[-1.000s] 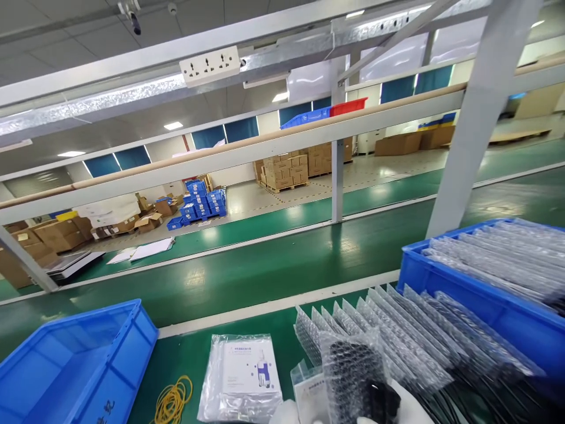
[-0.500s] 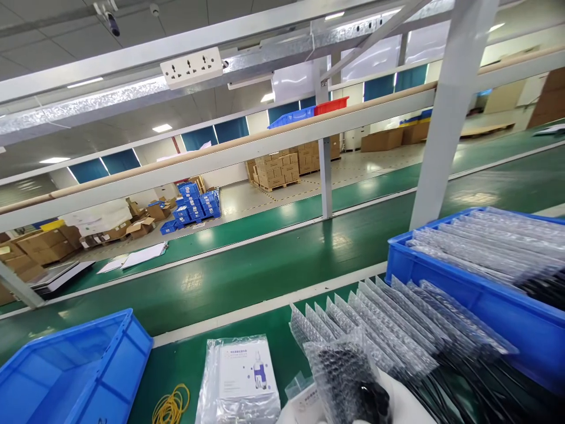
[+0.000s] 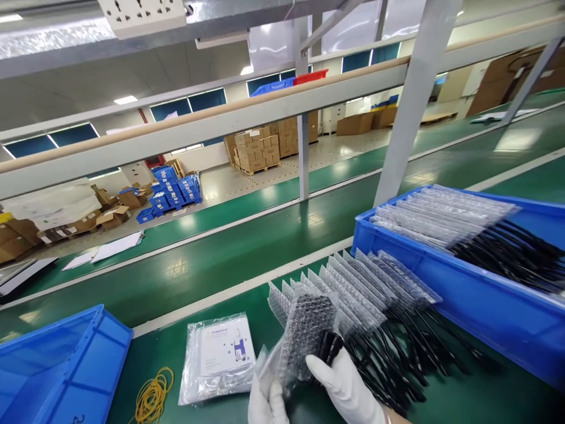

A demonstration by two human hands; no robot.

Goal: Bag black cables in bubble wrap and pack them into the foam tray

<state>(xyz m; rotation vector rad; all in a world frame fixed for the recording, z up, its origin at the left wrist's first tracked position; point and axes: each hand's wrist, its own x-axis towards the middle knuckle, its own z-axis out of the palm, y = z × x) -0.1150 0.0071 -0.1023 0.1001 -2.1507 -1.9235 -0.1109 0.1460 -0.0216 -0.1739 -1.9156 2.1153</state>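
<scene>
Both hands wear white gloves at the bottom of the view. My left hand (image 3: 267, 397) is closed around the lower left side of a bubble-wrap pouch (image 3: 309, 324) with something dark inside. A clear plastic edge also shows by the left fingers. My right hand (image 3: 346, 383) grips the black cable ends (image 3: 331, 346) at the pouch's lower right. Behind it, a row of similar bubble-wrap pouches (image 3: 353, 288) leans on the green surface, black cables (image 3: 397, 359) trailing toward me. To the left lies a stack of printed booklets in clear plastic bags (image 3: 220, 356).
A blue bin (image 3: 441, 265) at the right holds more wrapped pouches with black cables. Another blue bin (image 3: 88, 365) stands at the lower left, near yellow rubber bands (image 3: 153, 394). Beyond runs a green conveyor belt (image 3: 220, 253), with a white upright post (image 3: 410, 100) on the right.
The view has shifted downward and to the right. Both gloved hands now show more fully, with the bubble-wrap pouch still held between them.
</scene>
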